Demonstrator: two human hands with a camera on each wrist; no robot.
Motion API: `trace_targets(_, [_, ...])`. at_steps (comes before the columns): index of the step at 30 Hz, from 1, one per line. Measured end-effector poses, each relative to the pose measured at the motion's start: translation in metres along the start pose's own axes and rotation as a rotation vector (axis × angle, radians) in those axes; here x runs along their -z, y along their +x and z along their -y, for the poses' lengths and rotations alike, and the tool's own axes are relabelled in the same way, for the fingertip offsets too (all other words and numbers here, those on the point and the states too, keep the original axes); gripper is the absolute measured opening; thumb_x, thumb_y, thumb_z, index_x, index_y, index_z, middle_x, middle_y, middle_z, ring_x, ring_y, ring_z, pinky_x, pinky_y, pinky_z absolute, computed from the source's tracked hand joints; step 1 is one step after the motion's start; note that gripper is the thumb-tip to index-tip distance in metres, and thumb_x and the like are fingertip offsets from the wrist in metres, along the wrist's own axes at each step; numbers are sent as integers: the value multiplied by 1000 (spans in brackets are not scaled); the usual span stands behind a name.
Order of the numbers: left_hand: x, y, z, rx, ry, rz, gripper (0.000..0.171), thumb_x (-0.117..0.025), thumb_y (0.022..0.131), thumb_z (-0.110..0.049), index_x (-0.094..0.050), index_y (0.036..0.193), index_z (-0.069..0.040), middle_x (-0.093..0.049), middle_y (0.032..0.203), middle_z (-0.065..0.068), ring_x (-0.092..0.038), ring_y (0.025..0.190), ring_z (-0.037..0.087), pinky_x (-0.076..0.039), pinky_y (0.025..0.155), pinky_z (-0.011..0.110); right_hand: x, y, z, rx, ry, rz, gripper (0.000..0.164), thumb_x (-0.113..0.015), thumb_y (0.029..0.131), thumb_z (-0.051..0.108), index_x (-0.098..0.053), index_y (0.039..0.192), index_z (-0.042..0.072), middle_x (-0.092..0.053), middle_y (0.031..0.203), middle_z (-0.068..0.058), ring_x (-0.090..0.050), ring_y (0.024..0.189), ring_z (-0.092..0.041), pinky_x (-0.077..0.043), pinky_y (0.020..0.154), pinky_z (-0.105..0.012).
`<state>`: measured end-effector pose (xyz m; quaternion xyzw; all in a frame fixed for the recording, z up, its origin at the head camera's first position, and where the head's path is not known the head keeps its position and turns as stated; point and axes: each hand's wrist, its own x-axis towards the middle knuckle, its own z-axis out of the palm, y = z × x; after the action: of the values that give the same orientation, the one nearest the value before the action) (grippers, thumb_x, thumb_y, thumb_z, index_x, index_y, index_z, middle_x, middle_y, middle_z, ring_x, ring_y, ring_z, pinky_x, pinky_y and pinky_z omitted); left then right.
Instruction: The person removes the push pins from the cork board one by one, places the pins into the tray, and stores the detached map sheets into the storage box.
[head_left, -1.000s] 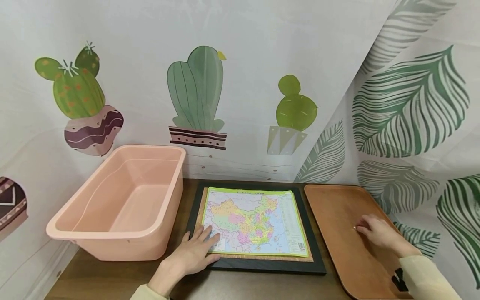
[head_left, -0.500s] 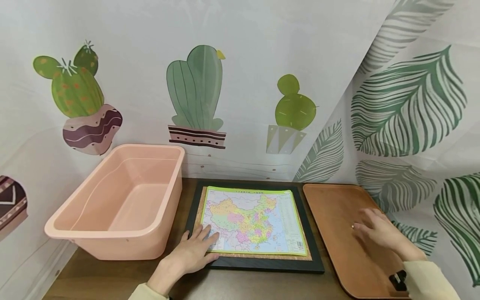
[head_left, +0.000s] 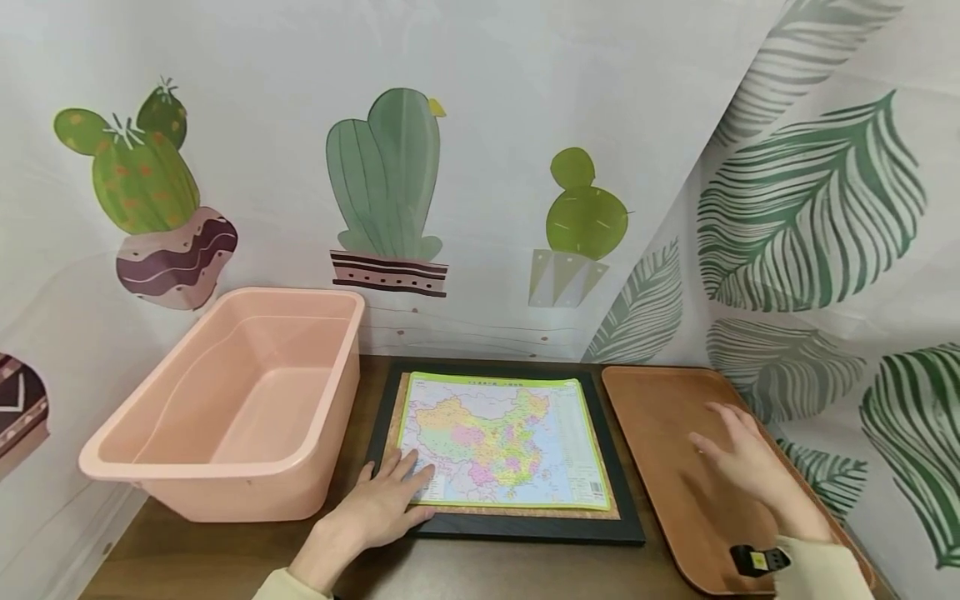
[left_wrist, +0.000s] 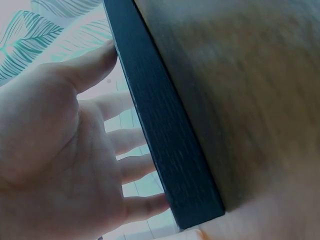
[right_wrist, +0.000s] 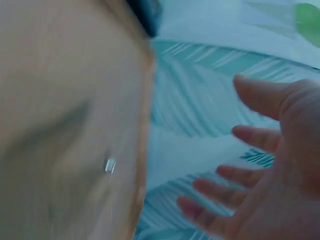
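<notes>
Along the back of the wooden counter [head_left: 510, 575], a pale cloth backdrop [head_left: 495, 125] printed with potted cacti and striped leaves hangs close behind everything. At the left, just beside a black-framed corkboard [head_left: 525, 527], stands a pink plastic basin [head_left: 202, 473], its inner walls and floor facing up. The map of China [head_left: 480, 442], bordered in green, lies flat on the corkboard, its lower left corner covered by the left hand [head_left: 382, 508], which rests there with fingers spread. To the right, an orange-brown rimmed tray [head_left: 667, 408] bears a small shiny piece [right_wrist: 109, 165], too blurred to identify. Above that tray the right hand [head_left: 750, 467] hangs released, fingers extended, palm bare, with a black device [head_left: 759, 562] beside its cuff.
</notes>
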<state>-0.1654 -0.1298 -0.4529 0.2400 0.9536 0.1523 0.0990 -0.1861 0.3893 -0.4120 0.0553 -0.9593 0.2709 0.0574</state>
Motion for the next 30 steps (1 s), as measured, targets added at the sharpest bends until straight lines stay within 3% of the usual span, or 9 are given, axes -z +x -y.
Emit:
trace_targets(9, [2, -1, -1, 4, 1, -3, 62, -55, 97, -49, -48, 145, -11, -33, 154, 20, -25, 142, 43, -18, 106, 70, -22, 15, 46, -135, 128, 43, 73, -50, 102, 44, -22, 150, -4, -22, 145, -38, -32, 126, -55, -38, 90, -66])
trace_targets(14, [2, -1, -2, 4, 9, -4, 62, -55, 97, -49, -48, 145, -11, -34, 153, 20, -25, 142, 43, -19, 106, 70, -39, 24, 64, -198, 201, 39, 69, -49, 103, 41, -24, 149, -4, -26, 146, -37, -35, 127, -54, -39, 94, -64])
trace_targets(24, [1, 0, -1, 13, 16, 5, 62, -56, 96, -49, -48, 146, -12, -33, 154, 19, -25, 142, 42, -19, 106, 69, -68, 39, 89, -331, 455, -24, 57, -49, 104, 29, -29, 148, -1, -33, 145, -30, -44, 124, -44, -50, 88, -53])
trace_targets(30, [-1, 1, -1, -1, 10, 0, 62, -56, 97, -49, -48, 146, -12, -33, 154, 20, -25, 142, 43, -19, 106, 70, -81, 47, 99, -376, 556, -21, 58, -50, 103, 32, -30, 149, 1, -35, 145, -26, -41, 126, -42, -52, 87, -52])
